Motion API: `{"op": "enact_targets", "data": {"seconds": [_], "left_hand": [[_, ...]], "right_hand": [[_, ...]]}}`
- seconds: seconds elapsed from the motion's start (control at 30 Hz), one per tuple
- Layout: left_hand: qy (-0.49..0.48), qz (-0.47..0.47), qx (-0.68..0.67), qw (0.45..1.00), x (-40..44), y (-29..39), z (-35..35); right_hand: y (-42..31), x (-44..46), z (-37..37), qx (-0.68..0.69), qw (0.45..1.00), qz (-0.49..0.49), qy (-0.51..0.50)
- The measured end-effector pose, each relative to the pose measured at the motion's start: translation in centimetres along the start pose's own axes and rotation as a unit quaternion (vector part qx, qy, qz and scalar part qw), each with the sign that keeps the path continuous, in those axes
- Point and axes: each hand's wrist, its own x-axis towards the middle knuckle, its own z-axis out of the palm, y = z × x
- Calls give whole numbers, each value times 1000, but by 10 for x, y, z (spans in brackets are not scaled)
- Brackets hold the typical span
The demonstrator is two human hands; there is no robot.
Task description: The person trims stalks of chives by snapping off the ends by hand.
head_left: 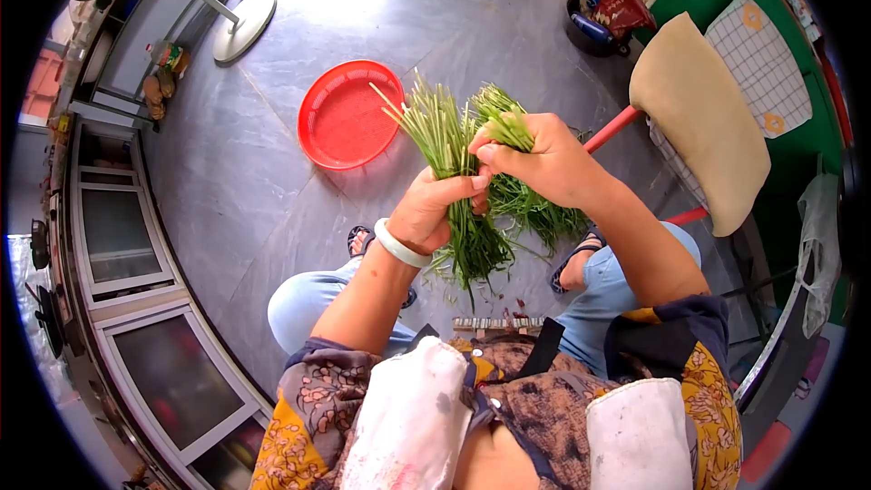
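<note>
Gripping a thick bundle of slender green stalks [440, 141], the left hand [433, 209] is closed around its middle, pale ends pointing away from the body, leafy ends toward it. Just beside, the right hand [555, 163] pinches a smaller green tuft [511, 132], fingers curled, nearer the loose leafy green pile [547, 218] on the grey floor [263, 191].

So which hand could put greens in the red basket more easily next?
Probably the left hand: it holds the bigger bunch of greens, and the red basket is nearer to it than to the right hand.
</note>
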Motion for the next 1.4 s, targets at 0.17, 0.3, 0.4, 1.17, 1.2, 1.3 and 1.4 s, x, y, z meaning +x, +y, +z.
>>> {"op": "enact_targets", "data": {"seconds": [0.17,0.3,0.4,1.17,1.2,1.3,1.4], "left_hand": [[-22,1,-1,1000,-1,0,1],[-11,-11,-5,1000,-2,2,8],[-16,-14,9,1000,2,-6,0],[-39,-33,-14,999,-4,-7,-4],[-33,-33,-10,999,-3,-6,-4],[0,-49,-22,999,-3,-4,-2],[-10,-39,16,999,-1,-6,-4]], "right_hand": [[4,2,4,21,1000,1,15],[3,2,11,-35,998,-26,40],[4,2,14,-97,994,-33,36],[-14,6,-13,-13,993,13,115],[-14,5,-13,-14,994,8,111],[-8,7,-14,-20,993,-32,110],[-4,9,-14,-80,984,-118,110]]}}
